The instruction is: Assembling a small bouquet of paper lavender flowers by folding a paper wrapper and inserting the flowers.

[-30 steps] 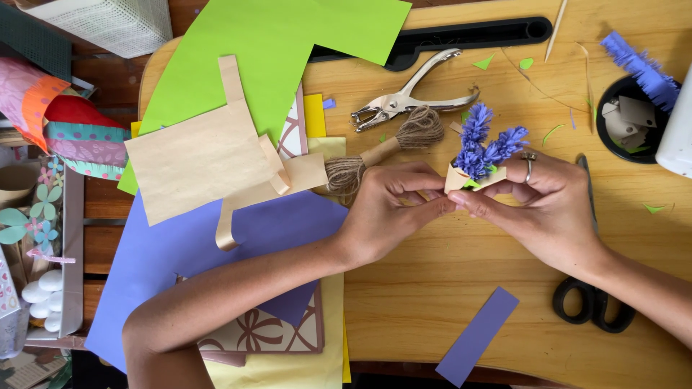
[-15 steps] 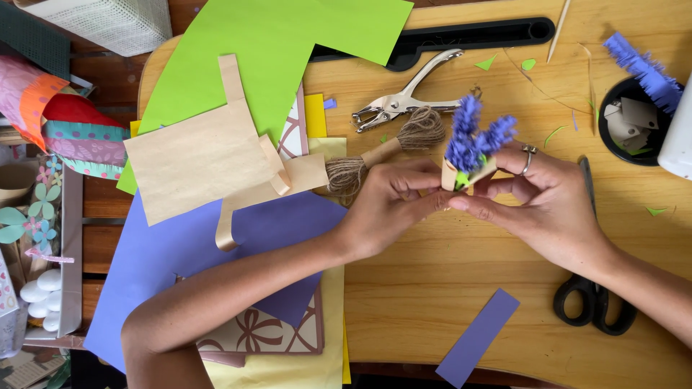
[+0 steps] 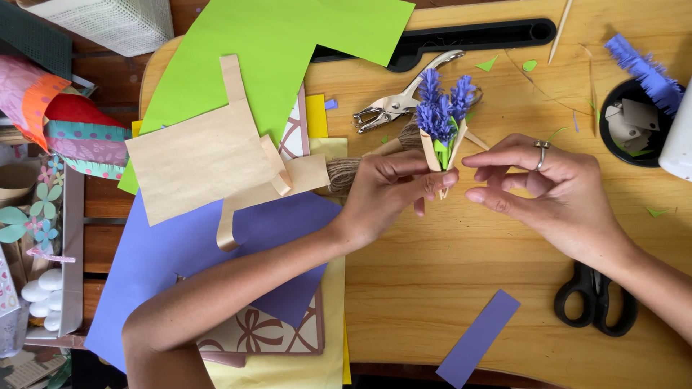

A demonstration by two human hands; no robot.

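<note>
Far left of the frame, a purple paper sheet (image 3: pixel 166 274) and a tan paper cutout (image 3: pixel 202 162) lie under the forearm, with a green sheet (image 3: pixel 303 50) above them on the wooden desk (image 3: pixel 432 288). At centre the left hand (image 3: pixel 386 191) has its grip clamped on the base of a small paper bouquet (image 3: pixel 441 122) of purple flowers in a tan cone, held upright just above a twine spool (image 3: pixel 346 173) and in front of a hole punch (image 3: pixel 393 104). To the right, the ringed right hand (image 3: pixel 548 187) hovers just beside the cone, fingers apart and holding nothing, with black scissors (image 3: pixel 595 302) and a purple strip (image 3: pixel 479 338) lower right.
</note>
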